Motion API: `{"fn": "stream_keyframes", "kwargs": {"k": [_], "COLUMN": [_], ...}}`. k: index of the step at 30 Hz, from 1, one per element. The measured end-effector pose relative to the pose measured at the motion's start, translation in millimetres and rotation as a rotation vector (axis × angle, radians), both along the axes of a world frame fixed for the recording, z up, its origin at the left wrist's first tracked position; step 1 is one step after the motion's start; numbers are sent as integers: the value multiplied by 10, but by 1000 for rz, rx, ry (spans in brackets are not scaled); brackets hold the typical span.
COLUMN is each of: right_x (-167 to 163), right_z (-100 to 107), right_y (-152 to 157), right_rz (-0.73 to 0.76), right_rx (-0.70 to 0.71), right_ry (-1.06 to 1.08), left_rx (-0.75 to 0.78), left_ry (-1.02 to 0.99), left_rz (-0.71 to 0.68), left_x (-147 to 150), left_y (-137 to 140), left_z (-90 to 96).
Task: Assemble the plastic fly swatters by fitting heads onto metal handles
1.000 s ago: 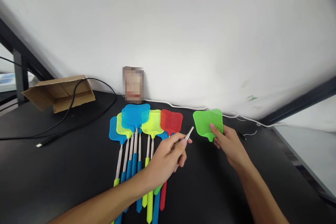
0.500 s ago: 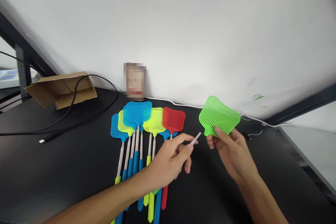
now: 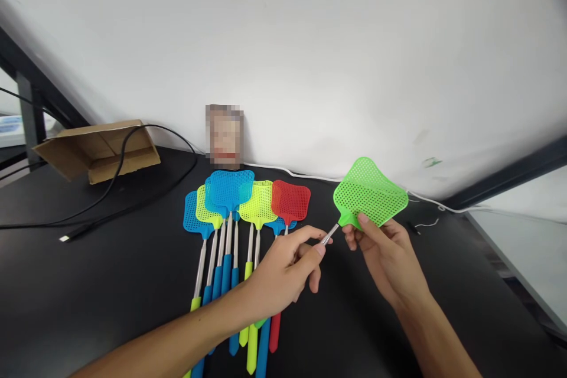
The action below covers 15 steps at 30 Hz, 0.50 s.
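My right hand (image 3: pixel 387 254) pinches a bright green fly swatter head (image 3: pixel 370 195), thumb on its lower mesh. Between the thumb and fingers of my left hand (image 3: pixel 292 266) is a thin metal swatter rod (image 3: pixel 329 234). The rod's tip meets the short neck of the green head; how deep it sits in there I cannot tell. A bit of green grip (image 3: pixel 261 323) shows below my left wrist. Beside and under my left arm lie several whole fly swatters, among them a blue one (image 3: pixel 230 189), a yellow one (image 3: pixel 259 204) and a red one (image 3: pixel 291 201).
An open cardboard box (image 3: pixel 124 156) lies on the black table (image 3: pixel 146 271) at the back left. A black cable (image 3: pixel 121 159) loops in front of it. Against the wall stand a small blurred-out item (image 3: pixel 224 136) and a white cable (image 3: pixel 301 176).
The rod tip and the neck of the green head were a little apart; now they touch. My right hand has brought the head slightly left, and the view has shifted a little.
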State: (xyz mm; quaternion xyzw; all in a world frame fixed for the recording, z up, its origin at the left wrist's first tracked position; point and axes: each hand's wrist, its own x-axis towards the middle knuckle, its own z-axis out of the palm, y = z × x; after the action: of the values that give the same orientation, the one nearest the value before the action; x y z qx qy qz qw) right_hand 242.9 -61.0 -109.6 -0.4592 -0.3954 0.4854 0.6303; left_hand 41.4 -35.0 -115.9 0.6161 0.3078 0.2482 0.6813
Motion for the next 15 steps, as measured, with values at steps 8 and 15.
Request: {"fn": "stream_keyframes", "kwargs": {"k": [8,15], "right_x": [-6,5], "right_z": [-14,25], "right_y": [2,-23], "right_rz": [24,99], "right_rx": [-28,-24], "right_ry": [21,11], "left_rx": [5,2], "left_ry": [6,-67], "left_rz": [-6,-129], "left_x": [-7,-56], "left_y": [-4,6], "left_z": [-25,31]}}
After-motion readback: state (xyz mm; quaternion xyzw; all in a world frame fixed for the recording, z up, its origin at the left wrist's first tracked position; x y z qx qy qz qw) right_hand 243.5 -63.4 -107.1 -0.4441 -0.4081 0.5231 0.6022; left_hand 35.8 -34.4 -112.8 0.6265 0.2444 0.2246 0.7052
